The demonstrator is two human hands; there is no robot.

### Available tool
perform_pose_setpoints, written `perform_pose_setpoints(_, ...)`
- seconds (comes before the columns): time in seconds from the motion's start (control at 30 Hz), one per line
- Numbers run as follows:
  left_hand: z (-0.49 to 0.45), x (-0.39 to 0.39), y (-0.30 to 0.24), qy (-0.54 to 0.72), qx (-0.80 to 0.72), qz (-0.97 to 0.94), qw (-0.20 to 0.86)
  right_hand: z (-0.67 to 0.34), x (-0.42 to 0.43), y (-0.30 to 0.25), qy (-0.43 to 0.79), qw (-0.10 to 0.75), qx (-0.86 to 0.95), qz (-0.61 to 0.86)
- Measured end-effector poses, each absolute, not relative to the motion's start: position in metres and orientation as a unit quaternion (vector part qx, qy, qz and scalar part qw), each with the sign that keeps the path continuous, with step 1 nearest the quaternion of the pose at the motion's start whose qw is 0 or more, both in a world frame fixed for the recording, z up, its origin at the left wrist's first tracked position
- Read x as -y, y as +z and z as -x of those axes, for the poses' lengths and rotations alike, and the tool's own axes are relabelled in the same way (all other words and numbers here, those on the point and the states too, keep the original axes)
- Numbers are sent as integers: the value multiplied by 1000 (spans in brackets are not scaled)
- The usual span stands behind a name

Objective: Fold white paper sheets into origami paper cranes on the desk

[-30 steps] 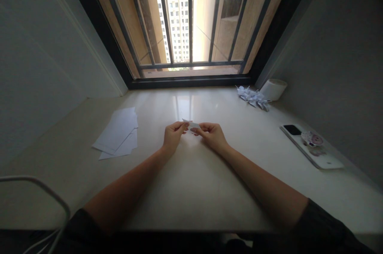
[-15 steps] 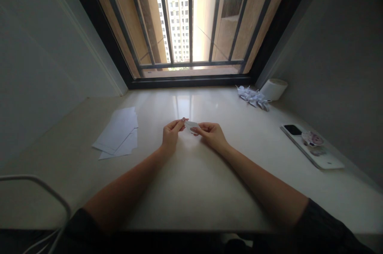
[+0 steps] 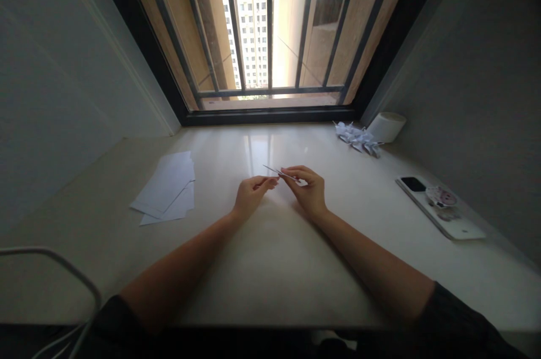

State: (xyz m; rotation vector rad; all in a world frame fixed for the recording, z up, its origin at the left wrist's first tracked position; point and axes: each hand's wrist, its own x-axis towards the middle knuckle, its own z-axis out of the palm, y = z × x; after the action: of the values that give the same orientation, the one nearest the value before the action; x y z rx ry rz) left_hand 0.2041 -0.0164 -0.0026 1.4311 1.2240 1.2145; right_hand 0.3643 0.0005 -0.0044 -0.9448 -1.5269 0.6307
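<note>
Ok, R hand (image 3: 310, 190) has the paper (image 3: 273, 169): grip = thumb + fingertips pinching it at its right end, over the tabletop (image 3: 270, 269), approx mid-span betw. the forearms. Paper shows nearly edge-on, just a thin pale line, so fold details n/a from here. Key relation IMO: long axis runs from the R grip out left and toward the window (image 3: 262, 32), free tip sticking out past the L fingertips. Can't tell how much of that slant is tilt up vs. pointing away. L hand (image 3: 253, 195) sits just left and on the near side of it, thumb + index drawn close together, tips right by the paper's mid part. Can't tell if L is pinching an edge, touching or just clear; contact pt too small. So R is the nearer hand, w/ the sure hold; L is close 2nd, w/ the free end on its far side. Rest of layout: flat paper stack (image 3: 163, 187) out left, edges not squared, well apart from L hand. Pile of white paper bits (image 3: 357, 139) far right near the window, just beside a white roll or cup (image 3: 386, 127), can't tell which. Phone (image 3: 442, 209) right of R hand, back up, round holder on it. Cable (image 3: 54, 257) loops in at near left.
</note>
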Motion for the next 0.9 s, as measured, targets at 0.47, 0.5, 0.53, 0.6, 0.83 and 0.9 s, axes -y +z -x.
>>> perform_pose_setpoints(0.47,-207,18,4,507,-499,-562,421,-364,-2,-10,126,504,781,346)
perform_pose_setpoints(0.5,-206,17,3,510,-502,-562,415,-363,-2,-9,140,505,779,345)
perform_pose_setpoints(0.53,-206,16,2,512,-506,-562,408,-363,-2,-9,156,505,776,345)
perform_pose_setpoints(0.6,-204,15,-1,515,-514,-561,395,-363,0,-6,193,501,769,346)
perform_pose_setpoints(0.83,-203,12,-9,511,-524,-569,376,-361,2,-3,286,508,723,370)
perform_pose_setpoints(0.9,-203,12,-9,507,-528,-572,371,-361,1,-4,308,503,711,382)
